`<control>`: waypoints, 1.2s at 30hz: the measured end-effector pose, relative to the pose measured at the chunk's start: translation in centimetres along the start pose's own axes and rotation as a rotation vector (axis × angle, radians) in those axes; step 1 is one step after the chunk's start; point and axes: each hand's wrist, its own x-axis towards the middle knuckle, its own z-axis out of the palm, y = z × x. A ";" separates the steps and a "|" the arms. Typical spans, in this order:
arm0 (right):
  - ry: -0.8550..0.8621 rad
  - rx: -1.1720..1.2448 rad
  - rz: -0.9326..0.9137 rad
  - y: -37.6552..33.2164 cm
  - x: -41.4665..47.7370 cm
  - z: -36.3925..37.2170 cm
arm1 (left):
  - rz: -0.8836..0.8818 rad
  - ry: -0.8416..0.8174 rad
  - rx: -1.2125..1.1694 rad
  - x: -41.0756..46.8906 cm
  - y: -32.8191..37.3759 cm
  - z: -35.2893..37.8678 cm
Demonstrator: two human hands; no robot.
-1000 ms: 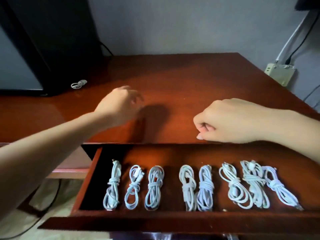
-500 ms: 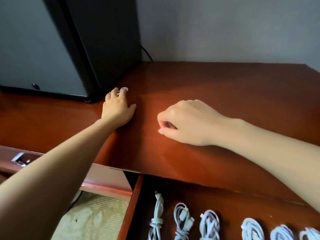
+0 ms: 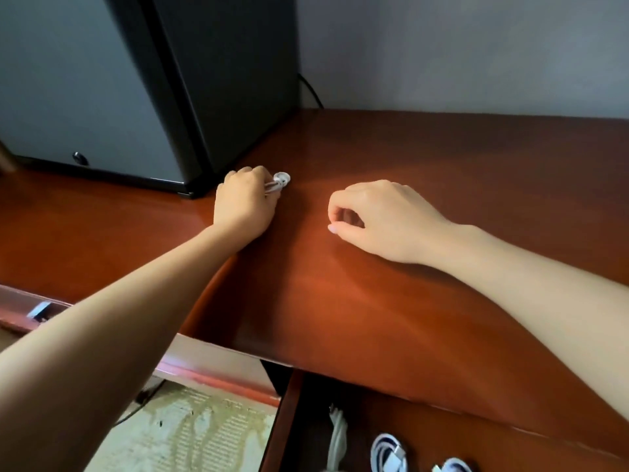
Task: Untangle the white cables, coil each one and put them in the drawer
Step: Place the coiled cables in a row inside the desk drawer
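Note:
A small coiled white cable (image 3: 279, 182) lies on the reddish wooden desk (image 3: 391, 284), close to the black cabinet's corner. My left hand (image 3: 245, 203) reaches to it and its fingers curl round the coil, hiding most of it. My right hand (image 3: 377, 218) rests on the desk to the right, fingers loosely curled, holding nothing. At the bottom edge the open drawer (image 3: 272, 434) shows the tops of three coiled white cables (image 3: 388, 453).
A black cabinet with a grey front (image 3: 143, 90) stands on the desk at back left. A thin black wire (image 3: 311, 93) runs down the wall behind it. A lower shelf edge (image 3: 211, 376) and patterned floor (image 3: 190, 437) lie at lower left.
The view swung left and up, away from the drawer. My left hand reached the coil by the cabinet and closed its fingers on it. My right hand stayed resting on the desk.

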 end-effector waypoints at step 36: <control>-0.518 -0.566 0.812 1.9 -38.2 -9.3 | 1.135 -0.601 -0.194 -26.2 24.7 -2.5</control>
